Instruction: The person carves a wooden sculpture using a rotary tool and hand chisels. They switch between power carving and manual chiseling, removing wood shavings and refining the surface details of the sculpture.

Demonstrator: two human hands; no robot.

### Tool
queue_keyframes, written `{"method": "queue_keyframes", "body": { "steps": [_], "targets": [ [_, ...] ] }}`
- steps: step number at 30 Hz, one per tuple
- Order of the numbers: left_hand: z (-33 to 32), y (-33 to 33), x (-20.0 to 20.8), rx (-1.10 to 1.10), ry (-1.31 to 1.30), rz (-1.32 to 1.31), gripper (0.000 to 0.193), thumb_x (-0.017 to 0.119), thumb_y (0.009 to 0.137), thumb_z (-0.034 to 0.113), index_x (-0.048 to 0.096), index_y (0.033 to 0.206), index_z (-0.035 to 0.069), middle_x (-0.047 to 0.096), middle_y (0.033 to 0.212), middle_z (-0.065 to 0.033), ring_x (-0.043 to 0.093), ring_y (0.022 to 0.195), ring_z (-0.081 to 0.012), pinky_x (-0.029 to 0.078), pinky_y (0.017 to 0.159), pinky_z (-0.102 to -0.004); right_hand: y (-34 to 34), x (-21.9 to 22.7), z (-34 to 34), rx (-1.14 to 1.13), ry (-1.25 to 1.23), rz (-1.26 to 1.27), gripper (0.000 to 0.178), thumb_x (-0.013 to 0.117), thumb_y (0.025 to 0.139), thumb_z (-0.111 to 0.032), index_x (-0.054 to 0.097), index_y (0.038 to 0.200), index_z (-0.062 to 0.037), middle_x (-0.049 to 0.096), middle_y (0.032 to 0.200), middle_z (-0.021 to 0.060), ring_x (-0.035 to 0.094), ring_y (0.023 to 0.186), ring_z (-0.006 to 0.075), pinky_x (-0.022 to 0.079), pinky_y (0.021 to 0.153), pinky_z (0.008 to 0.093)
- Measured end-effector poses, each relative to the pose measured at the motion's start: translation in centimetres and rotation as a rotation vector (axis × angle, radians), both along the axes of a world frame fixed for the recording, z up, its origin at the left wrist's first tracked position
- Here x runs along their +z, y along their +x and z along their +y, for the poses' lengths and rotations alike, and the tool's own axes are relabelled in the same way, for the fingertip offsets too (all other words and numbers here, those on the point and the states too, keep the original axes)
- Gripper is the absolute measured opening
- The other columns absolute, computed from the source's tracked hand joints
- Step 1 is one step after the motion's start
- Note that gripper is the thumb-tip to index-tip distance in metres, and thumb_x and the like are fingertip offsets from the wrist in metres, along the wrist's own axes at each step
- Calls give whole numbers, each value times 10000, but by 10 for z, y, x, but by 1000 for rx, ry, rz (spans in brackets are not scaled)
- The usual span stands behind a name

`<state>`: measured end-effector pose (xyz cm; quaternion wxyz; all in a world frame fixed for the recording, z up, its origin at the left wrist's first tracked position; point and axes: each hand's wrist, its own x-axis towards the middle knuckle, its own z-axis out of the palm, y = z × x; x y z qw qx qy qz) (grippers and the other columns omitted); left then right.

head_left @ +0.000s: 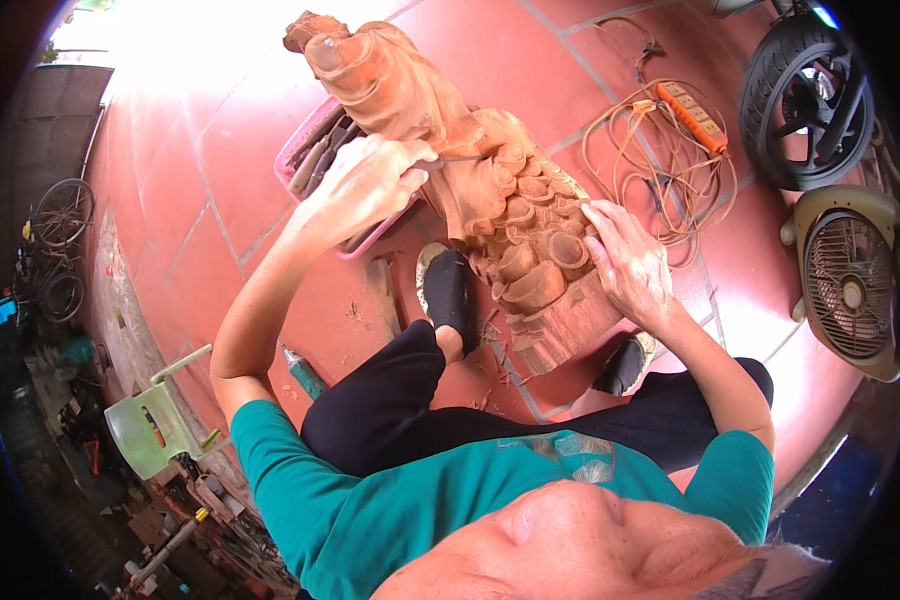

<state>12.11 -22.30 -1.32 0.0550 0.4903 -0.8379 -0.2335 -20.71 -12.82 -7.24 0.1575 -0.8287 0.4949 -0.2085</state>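
Note:
A reddish-brown wood carving (450, 130) lies slantwise in front of me, smooth folds at its far end and cup-like scooped shapes nearer me. My left hand (365, 185) is closed round a carving chisel (460, 159). Its thin metal shaft reaches right onto the middle of the carving; the hand hides most of its handle. On the near right edge of the carving lies my right hand (630, 265), fingers stretched out over the wood. Under my left wrist stands a pink tray (353, 250) with several dark-handled tools (320, 150).
A strip of wood (383, 290) and wood shavings lie by my left foot, near a green tool (303, 374). To the right are an orange power strip (692, 118) with tangled cord, a motorbike wheel (760, 95) and a fan (852, 292). A pale green chair (140, 437) stands left.

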Motion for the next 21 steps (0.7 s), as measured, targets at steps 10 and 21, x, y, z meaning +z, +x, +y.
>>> {"method": "queue_keyframes", "body": {
  "steps": [10,21],
  "targets": [
    [-13,24,-35,67,181,226,233,651,896,92,691,1114,21,674,796,-84,598,689,-168,473,664,-315,2,3,-4,1,8,9,376,634,891,-107,587,1242,16,610,1191,163,620,1059,316,513,897,396],
    [-4,17,-19,146,227,160,208,641,884,97,711,1069,33,700,843,-161,658,735,-234,514,700,-349,1,2,-3,-3,7,2,377,629,893,-111,580,1244,17,605,1183,167,618,1063,317,511,900,395]
  ]
}}
